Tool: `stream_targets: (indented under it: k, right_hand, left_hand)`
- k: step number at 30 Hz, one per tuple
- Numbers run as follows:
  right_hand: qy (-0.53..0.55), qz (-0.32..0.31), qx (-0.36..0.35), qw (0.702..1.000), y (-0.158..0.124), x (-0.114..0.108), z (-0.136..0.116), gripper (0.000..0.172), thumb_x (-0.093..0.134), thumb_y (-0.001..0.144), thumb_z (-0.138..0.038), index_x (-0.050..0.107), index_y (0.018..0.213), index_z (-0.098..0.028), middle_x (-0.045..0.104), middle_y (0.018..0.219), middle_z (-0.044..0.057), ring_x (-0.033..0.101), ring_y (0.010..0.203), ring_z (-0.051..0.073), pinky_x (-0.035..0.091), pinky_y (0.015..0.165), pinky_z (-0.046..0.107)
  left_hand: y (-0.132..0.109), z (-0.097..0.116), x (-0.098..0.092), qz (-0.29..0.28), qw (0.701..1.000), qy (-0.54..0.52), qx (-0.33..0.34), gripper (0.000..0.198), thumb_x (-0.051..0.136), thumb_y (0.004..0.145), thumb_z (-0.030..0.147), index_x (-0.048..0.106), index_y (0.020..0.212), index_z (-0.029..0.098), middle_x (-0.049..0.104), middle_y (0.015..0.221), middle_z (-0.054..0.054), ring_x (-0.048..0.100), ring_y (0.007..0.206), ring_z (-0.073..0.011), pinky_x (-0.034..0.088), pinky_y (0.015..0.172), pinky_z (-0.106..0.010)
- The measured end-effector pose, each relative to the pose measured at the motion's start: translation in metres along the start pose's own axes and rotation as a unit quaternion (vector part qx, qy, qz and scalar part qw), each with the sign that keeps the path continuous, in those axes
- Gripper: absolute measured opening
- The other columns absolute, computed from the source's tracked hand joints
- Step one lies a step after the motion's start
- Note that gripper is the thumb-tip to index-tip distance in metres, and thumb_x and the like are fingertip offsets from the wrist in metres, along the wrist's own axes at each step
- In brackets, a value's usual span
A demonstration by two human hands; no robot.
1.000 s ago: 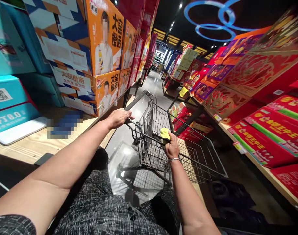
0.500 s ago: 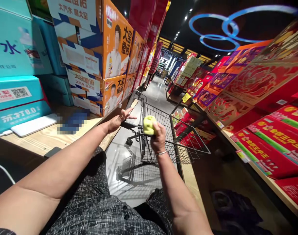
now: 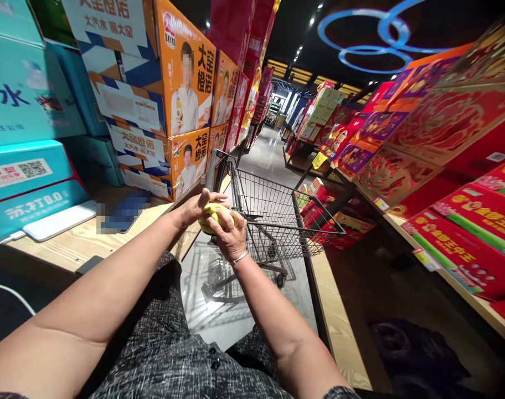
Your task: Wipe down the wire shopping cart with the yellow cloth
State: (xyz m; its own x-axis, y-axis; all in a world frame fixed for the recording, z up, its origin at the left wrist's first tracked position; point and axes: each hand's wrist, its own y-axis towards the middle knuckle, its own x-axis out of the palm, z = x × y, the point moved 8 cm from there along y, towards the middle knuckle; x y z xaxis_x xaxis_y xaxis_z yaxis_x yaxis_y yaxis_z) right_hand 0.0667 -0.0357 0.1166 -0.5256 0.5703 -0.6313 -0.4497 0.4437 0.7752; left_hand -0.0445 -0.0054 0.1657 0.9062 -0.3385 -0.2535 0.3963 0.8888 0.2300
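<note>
My right hand (image 3: 231, 235) is closed around a bunched yellow cloth (image 3: 211, 219), with a bracelet on the wrist behind it. Palm toward the cloth, my left hand (image 3: 193, 209) is beside it, thumb raised and fingers stretched out. The cloth meets or nearly meets the left palm; its far side is hidden by the two hands. Just past the hands stands a black wire shopping cart (image 3: 269, 202) on the tiled floor.
To my left, a wooden ledge (image 3: 159, 213) carries stacked orange drink cartons (image 3: 186, 105), turquoise boxes (image 3: 28, 188), a white device (image 3: 59, 220) and a dark, partly blurred phone (image 3: 130, 213). Red gift boxes (image 3: 464, 227) line the right shelf. The aisle floor (image 3: 263, 147) runs ahead.
My right hand has moved left with the yellow cloth, bringing it against or close to my left palm. The cart now appears slightly farther off, its wheels shifted.
</note>
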Motion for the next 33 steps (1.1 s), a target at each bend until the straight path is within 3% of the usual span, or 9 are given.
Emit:
stream_targets:
  k: [7,14,17,19,22,26,30,33]
  right_hand:
    - [0.013,-0.029,0.038,0.999,-0.034,0.001,0.05,0.039,0.061,0.093,-0.014,0.071,0.117,-0.044,0.062,0.134,0.002,0.044,0.124,0.027,0.039,0.103,0.047]
    - [-0.034,-0.032,0.09,0.995,-0.085,-0.013,0.091,0.042,0.06,0.087,-0.008,0.073,0.112,-0.039,0.063,0.13,0.0,0.047,0.116,0.025,0.043,0.094,0.043]
    - [-0.034,-0.008,0.135,0.99,-0.092,-0.032,0.104,0.048,0.056,0.08,-0.006,0.072,0.115,-0.034,0.062,0.129,0.002,0.048,0.112,0.025,0.045,0.093,0.043]
    - [-0.013,0.022,0.165,0.986,-0.083,-0.045,0.108,0.058,0.054,0.074,-0.003,0.069,0.122,-0.032,0.059,0.131,0.004,0.048,0.113,0.026,0.046,0.096,0.045]
    - [0.029,0.028,0.174,0.984,-0.056,-0.053,0.106,0.071,0.053,0.069,-0.001,0.062,0.133,-0.03,0.054,0.137,0.007,0.047,0.118,0.027,0.043,0.102,0.046]
    - [0.067,-0.007,0.119,0.991,-0.015,-0.045,0.085,0.069,0.057,0.075,-0.004,0.058,0.139,-0.031,0.052,0.14,0.007,0.048,0.121,0.027,0.042,0.105,0.045]
    - [0.062,-0.016,0.067,0.996,0.008,-0.035,0.054,0.058,0.06,0.086,-0.012,0.059,0.138,-0.038,0.052,0.144,0.003,0.044,0.128,0.027,0.038,0.109,0.046]
    - [0.021,-0.065,0.012,0.998,0.015,-0.016,0.027,0.054,0.062,0.092,-0.019,0.057,0.136,-0.049,0.052,0.145,-0.004,0.038,0.136,0.028,0.032,0.114,0.049]
  left_hand:
    - [0.0,0.003,-0.003,0.033,0.998,0.038,0.047,0.115,0.016,0.076,0.098,0.064,0.129,0.008,0.07,0.123,-0.02,0.062,0.123,-0.0353,0.039,0.114,-0.052]
    - [0.002,-0.001,-0.006,0.023,0.998,0.034,0.054,0.105,0.012,0.085,0.091,0.063,0.13,0.011,0.071,0.122,-0.019,0.064,0.121,-0.033,0.044,0.109,-0.052]
    - [0.004,0.004,-0.005,0.035,0.975,0.209,0.061,0.078,0.031,0.095,0.076,0.064,0.13,0.015,0.072,0.122,-0.016,0.064,0.117,-0.0311,0.046,0.105,-0.05]
    - [0.004,0.007,-0.001,0.036,0.927,0.366,0.078,0.059,0.054,0.092,0.06,0.064,0.131,0.017,0.072,0.12,-0.013,0.063,0.114,-0.0309,0.044,0.105,-0.05]
    - [0.0,0.007,0.008,0.035,0.858,0.502,0.107,0.054,0.068,0.084,0.036,0.061,0.135,0.023,0.068,0.13,-0.01,0.059,0.122,-0.0305,0.035,0.114,-0.053]
    - [-0.01,0.008,0.014,0.079,0.809,0.57,0.118,0.067,0.069,0.078,0.017,0.055,0.142,0.03,0.049,0.153,-0.007,0.037,0.145,-0.0326,0.014,0.123,-0.058]
    - [-0.014,0.008,0.012,0.136,0.797,0.579,0.106,0.086,0.07,0.074,0.015,0.04,0.154,0.026,0.033,0.163,-0.008,0.015,0.154,-0.0357,0.006,0.124,-0.06]
    - [-0.013,-0.002,0.002,0.166,0.813,0.55,0.098,0.079,0.058,0.082,0.018,0.032,0.157,0.017,0.039,0.159,-0.013,0.03,0.15,-0.0311,0.021,0.124,-0.052]
